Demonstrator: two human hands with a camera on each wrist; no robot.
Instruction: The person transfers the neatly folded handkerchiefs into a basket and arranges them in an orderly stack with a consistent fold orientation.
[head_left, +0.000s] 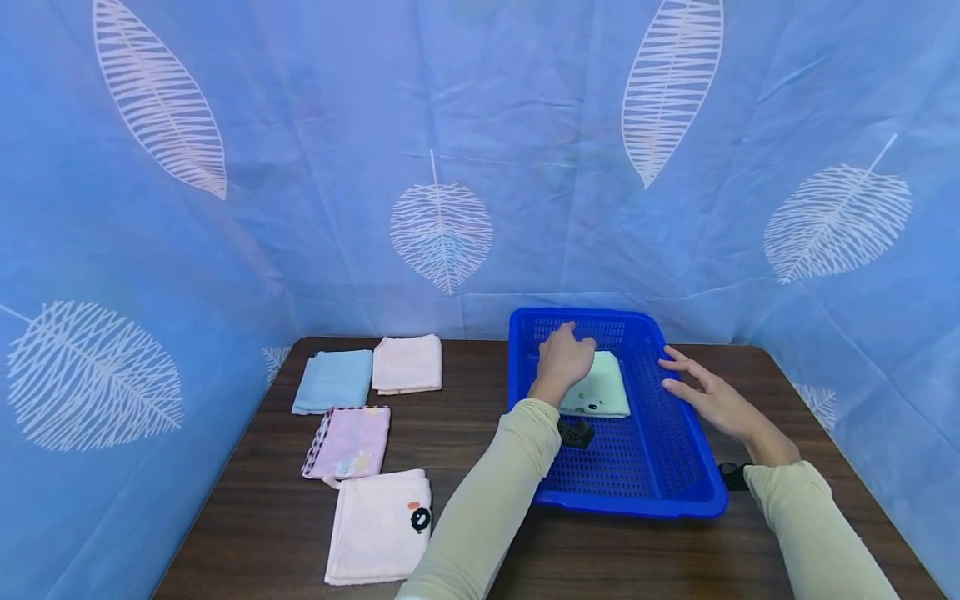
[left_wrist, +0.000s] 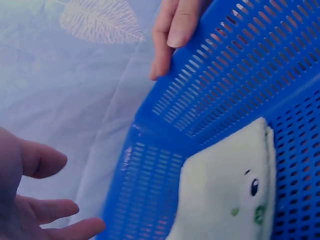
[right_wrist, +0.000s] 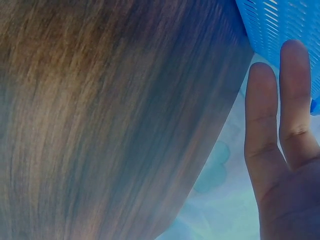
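Observation:
A mint-green folded towel [head_left: 603, 387] with a small embroidered face lies in the blue plastic basket [head_left: 637, 505], toward its far left. My left hand [head_left: 564, 360] is over the basket's far left part, beside the towel. Its thumb and fingers are spread with nothing between them, as the left wrist view shows. At the basket's right rim is my right hand [head_left: 716, 404], its fingers extended along the outside of the wall. Two straight fingers [right_wrist: 262, 107] appear by the basket's side in the right wrist view; whether they press on it I cannot tell.
On the left of the dark wooden table [head_left: 255, 508] lie a blue folded towel [head_left: 333, 382], a pale pink one [head_left: 407, 364], a pink one with a checked edge [head_left: 352, 442] and a larger pale pink one [head_left: 381, 529]. A blue leaf-patterned curtain [head_left: 330, 208] hangs behind.

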